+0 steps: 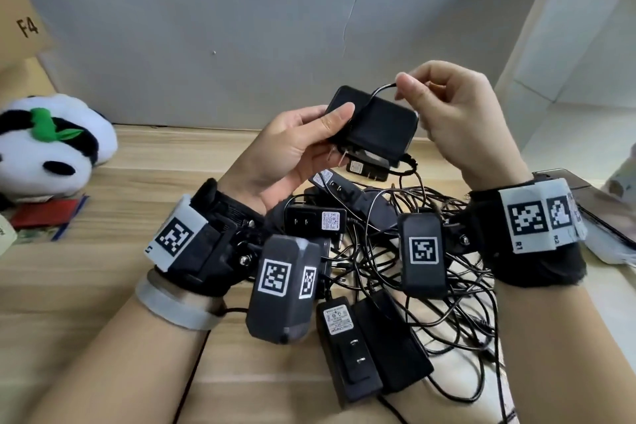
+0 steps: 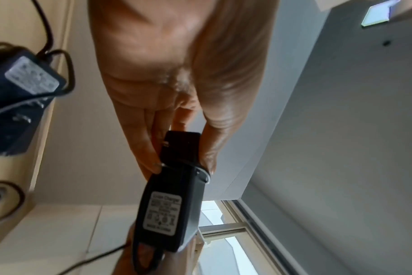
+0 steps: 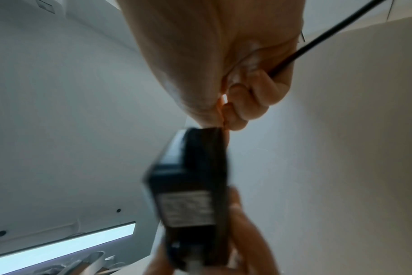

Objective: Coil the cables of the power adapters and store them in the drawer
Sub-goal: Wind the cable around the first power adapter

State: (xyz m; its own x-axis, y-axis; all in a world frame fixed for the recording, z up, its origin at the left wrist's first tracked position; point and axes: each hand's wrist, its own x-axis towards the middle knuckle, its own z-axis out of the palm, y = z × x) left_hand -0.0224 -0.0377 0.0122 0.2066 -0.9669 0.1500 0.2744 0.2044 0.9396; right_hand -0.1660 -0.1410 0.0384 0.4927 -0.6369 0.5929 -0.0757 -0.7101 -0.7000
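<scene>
A black power adapter (image 1: 373, 124) is held above the worktop (image 1: 103, 251) in the left hand (image 1: 292, 151), with the thumb laid across its upper face and the fingers curled beneath it; its two metal prongs are seen pointing down toward the palm. In the left wrist view the same adapter (image 2: 172, 204) is gripped at its near end between thumb and fingertips (image 2: 153, 163), its white label facing the camera. A loop of its thin black cable (image 1: 382, 90) is pinched between the thumb and forefinger of the right hand (image 1: 457, 124), just above the adapter's far edge, and the remaining fingers are curled loosely. In the right wrist view the cable (image 3: 318, 42) is seen running out past the curled fingers, with the adapter blurred below. Beneath both hands a pile of further black adapters (image 1: 358, 344) and tangled cables (image 1: 447, 303) is spread on the worktop. A plush panda (image 1: 51, 144) is lying at the far left, and white boxes (image 1: 578, 62) are stacked at the right
</scene>
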